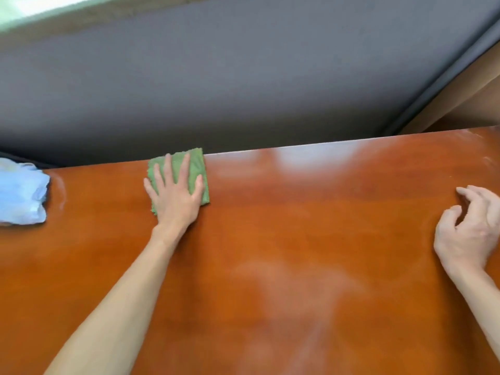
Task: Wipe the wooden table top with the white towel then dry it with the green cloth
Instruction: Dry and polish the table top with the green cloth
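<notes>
The left hand [176, 197] lies flat, fingers spread, palm pressing down on the green cloth [193, 169], which is folded into a rough rectangle. It pins the cloth rather than clutching it; no finger curls round an edge. The cloth sits at the far edge of the wooden table top [270, 266], its longer side running away from the person, and the arm reaches out almost straight to get there.

From that hand, nearly all the undried surface lies to the right and back toward the person. Pale, hazy streaks show in the middle of the wood and near the far right corner, which I take to be damp film or glare; I cannot tell which. So the likely next stroke is a sweep rightward along the far edge, with the left hand already on the job.

The right hand [470, 228] rests near the right side, fingers loosely curled, holding nothing, fingertips seeming to touch the wood.

The white towel [23, 193] lies bunched at the far left, well apart from the green cloth, so wiping looks finished.

Count: one green cloth, one white towel, two hands.
</notes>
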Tool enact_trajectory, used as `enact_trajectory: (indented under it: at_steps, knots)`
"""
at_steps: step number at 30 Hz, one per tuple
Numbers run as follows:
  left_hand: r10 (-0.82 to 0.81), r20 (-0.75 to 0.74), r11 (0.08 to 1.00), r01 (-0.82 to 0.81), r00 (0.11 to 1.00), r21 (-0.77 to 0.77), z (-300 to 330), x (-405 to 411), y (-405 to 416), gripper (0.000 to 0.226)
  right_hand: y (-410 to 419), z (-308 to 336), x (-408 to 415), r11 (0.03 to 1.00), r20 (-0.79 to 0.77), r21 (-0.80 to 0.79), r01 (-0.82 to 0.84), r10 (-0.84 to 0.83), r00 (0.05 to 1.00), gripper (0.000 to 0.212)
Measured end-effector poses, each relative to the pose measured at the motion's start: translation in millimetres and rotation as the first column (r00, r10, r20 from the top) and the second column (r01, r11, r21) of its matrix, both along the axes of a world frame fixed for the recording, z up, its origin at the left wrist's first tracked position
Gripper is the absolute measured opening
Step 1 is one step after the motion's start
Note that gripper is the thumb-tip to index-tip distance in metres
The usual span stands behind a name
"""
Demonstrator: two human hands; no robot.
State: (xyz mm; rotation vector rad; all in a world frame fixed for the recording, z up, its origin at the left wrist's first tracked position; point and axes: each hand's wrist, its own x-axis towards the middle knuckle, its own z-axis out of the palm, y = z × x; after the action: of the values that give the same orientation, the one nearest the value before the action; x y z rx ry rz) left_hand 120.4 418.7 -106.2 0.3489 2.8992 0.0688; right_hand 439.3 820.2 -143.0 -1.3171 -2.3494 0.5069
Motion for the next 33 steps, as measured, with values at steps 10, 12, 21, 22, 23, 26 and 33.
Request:
enact_trajectory:
  at_steps: [10, 12, 21, 22, 23, 26, 33]
  knots:
    - [0.029, 0.0, 0.998, -0.029, 1.0, 0.053, -4.9, 118.4, 2.9, 0.064, -7.3, 9.4, -6.1, 0.999, -0.031, 0.027, 0.019, -0.018, 0.999, 0.031]
    - [-0.14, -0.029, 0.989, 0.141, 0.99, 0.053, -7.1, 143.4, 52.9, 0.063, -7.6, 11.1, -5.5, 1.0, -0.029, 0.003, 0.029, -0.029, 0.999, 0.032]
    - [-0.678, -0.056, 0.723, 0.679, 0.733, 0.126, -13.0, 218.5, 268.9, 0.062, -4.5, 12.2, -0.5, 0.999, -0.125, -0.035, 0.042, -0.046, 0.991, 0.031]
    - [-0.715, -0.057, 0.686, 0.715, 0.696, 0.132, -12.9, 221.3, 284.9, 0.062, -4.2, 12.9, 0.0, 0.999, -0.128, -0.031, 0.039, -0.042, 0.991, 0.031]
    - [-0.749, -0.057, 0.649, 0.748, 0.66, 0.14, -12.8, 222.1, 299.5, 0.061, -3.5, 13.8, 0.0, 0.999, -0.136, -0.033, 0.04, -0.044, 0.99, 0.032]
    - [-0.79, -0.06, 0.6, 0.79, 0.61, 0.128, -10.6, 207.0, 331.0, 0.061, -2.1, 16.7, 1.7, 0.997, -0.198, -0.064, 0.035, -0.047, 0.979, 0.033]
    - [-0.576, -0.049, 0.809, 0.577, 0.816, 0.107, -10.2, 124.9, 327.3, 0.061, 24.1, 26.0, 36.6, 0.989, -0.258, -0.142, 0.045, -0.081, 0.963, 0.036]
